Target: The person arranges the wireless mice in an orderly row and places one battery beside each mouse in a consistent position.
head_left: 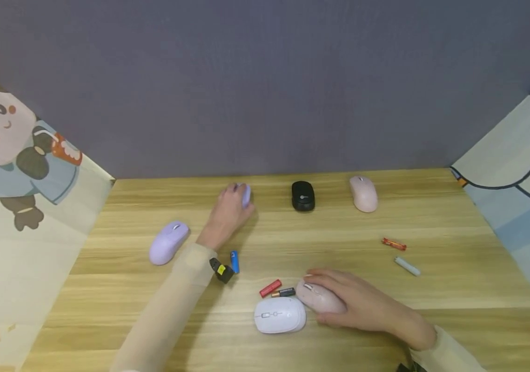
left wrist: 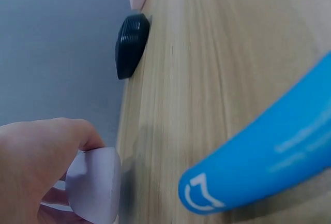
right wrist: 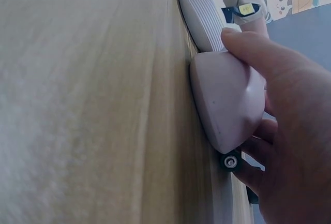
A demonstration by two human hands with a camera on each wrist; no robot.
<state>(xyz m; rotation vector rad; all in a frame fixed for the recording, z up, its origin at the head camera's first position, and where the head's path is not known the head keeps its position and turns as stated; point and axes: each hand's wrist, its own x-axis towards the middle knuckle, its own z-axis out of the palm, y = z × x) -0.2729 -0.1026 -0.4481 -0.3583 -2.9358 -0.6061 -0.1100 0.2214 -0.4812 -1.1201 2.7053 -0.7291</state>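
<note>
At the back of the table my left hand (head_left: 227,212) grips a small lilac mouse (head_left: 246,196), fingers over its far side and thumb on its near side. The left wrist view shows this mouse's rounded end (left wrist: 95,185). Nearer the front, my right hand (head_left: 358,302) holds a pale pink mouse (head_left: 319,299) by its sides. A white mouse (head_left: 279,316) lies just left of it, their ends close together. Behind these two are a red battery (head_left: 271,288) and a black battery (head_left: 284,293), whose end (right wrist: 230,161) shows beside the pink mouse. A blue battery (head_left: 235,262) lies near my left wrist.
A larger lilac mouse (head_left: 168,243) lies left of my left arm. Along the back stand a black mouse (head_left: 303,196) and another pink mouse (head_left: 364,194). A red-orange battery (head_left: 394,244) and a pale grey battery (head_left: 407,266) lie at right. A grey wall (head_left: 265,93) borders the table's rear.
</note>
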